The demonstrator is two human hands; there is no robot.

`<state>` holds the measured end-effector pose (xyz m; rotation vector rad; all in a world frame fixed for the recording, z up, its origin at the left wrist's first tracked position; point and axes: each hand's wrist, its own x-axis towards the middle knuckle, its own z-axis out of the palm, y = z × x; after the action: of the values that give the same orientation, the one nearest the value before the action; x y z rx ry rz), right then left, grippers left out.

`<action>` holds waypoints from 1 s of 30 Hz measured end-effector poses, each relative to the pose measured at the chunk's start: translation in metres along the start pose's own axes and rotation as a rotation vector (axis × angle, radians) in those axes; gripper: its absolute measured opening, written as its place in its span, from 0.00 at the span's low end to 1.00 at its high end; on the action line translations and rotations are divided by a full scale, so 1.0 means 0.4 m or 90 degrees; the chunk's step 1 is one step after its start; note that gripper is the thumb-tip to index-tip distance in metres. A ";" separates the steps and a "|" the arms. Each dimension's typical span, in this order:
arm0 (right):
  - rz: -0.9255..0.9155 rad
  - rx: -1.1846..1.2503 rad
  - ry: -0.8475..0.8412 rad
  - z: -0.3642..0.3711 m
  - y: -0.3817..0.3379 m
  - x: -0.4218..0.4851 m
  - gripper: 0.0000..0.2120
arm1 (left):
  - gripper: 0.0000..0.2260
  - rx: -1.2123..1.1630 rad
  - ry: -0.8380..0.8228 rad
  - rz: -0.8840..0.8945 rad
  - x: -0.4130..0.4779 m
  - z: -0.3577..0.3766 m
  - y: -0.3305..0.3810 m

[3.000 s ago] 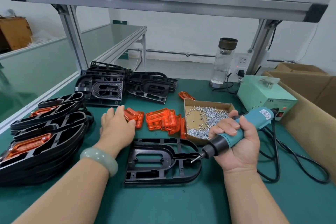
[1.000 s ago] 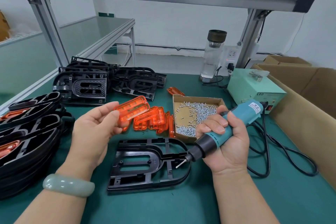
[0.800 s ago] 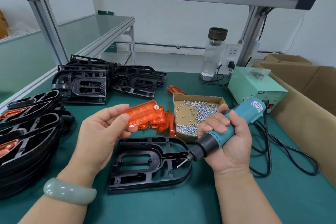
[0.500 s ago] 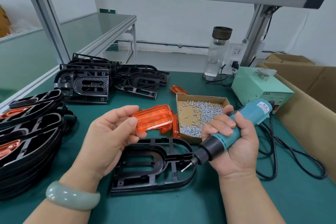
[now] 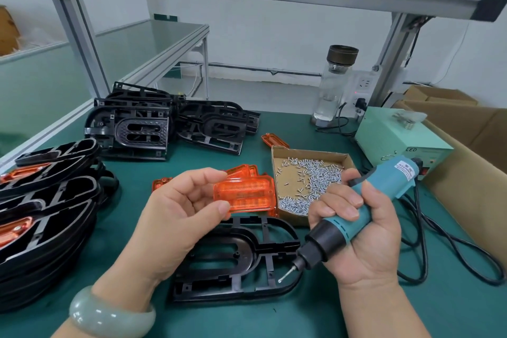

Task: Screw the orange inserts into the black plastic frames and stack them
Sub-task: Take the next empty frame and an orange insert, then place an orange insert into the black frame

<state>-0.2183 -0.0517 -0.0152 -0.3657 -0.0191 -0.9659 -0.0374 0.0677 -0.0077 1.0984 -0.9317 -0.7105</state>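
Observation:
My left hand point(image 5: 181, 214) pinches an orange insert point(image 5: 247, 195) between thumb and fingers, holding it above the far end of a black plastic frame point(image 5: 236, 258) that lies flat on the green mat. My right hand point(image 5: 359, 230) grips a teal electric screwdriver point(image 5: 365, 206), its bit pointing down-left over the frame's right side. More orange inserts point(image 5: 247, 170) lie behind the held one. At the left stands a stack of black frames with orange inserts fitted point(image 5: 41, 217).
A cardboard tray of small screws point(image 5: 307, 181) sits just beyond the frame. Empty black frames point(image 5: 164, 123) are piled at the back. A green power box point(image 5: 397, 140), a glass bottle point(image 5: 334, 82), black cables point(image 5: 428, 241) and cardboard boxes point(image 5: 472, 162) fill the right side.
My left hand picked an orange insert from the pile, lifted it and turned it, bringing it right and nearer the frame. My right hand kept hold of the screwdriver.

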 end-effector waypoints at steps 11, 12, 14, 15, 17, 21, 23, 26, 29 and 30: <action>0.003 0.002 0.012 0.001 0.002 0.003 0.21 | 0.10 0.196 0.055 -0.049 0.001 -0.043 0.024; 0.003 0.004 0.015 0.002 0.001 0.003 0.22 | 0.13 0.241 0.052 -0.056 -0.003 -0.057 0.028; 0.001 0.004 0.018 0.001 0.001 0.004 0.22 | 0.14 0.317 0.042 -0.084 -0.016 -0.077 0.035; 0.000 0.003 0.020 0.001 0.002 0.004 0.22 | 0.14 0.350 0.038 -0.099 -0.026 -0.082 0.037; 0.000 0.003 0.021 0.000 0.003 0.005 0.22 | 0.12 0.409 0.033 -0.128 -0.040 -0.083 0.035; 0.001 -0.004 0.029 0.001 0.008 0.007 0.20 | 0.07 0.448 0.047 -0.163 -0.044 -0.066 0.023; 0.003 -0.006 0.030 0.000 0.008 0.005 0.18 | 0.05 0.488 0.039 -0.171 -0.043 -0.058 0.016; 0.001 -0.001 0.027 0.000 0.007 0.003 0.20 | 0.05 0.575 0.024 -0.178 -0.045 -0.057 0.008; -0.003 0.002 0.032 -0.001 0.006 0.003 0.21 | 0.07 0.650 0.026 -0.179 -0.043 -0.061 0.000; -0.003 0.004 0.032 -0.002 0.006 0.003 0.20 | 0.07 0.665 0.027 -0.180 -0.041 -0.065 -0.004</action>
<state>-0.2157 -0.0515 -0.0164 -0.3365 0.0227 -0.9791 -0.0218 0.0921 -0.0181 2.1854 -1.1466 -0.3917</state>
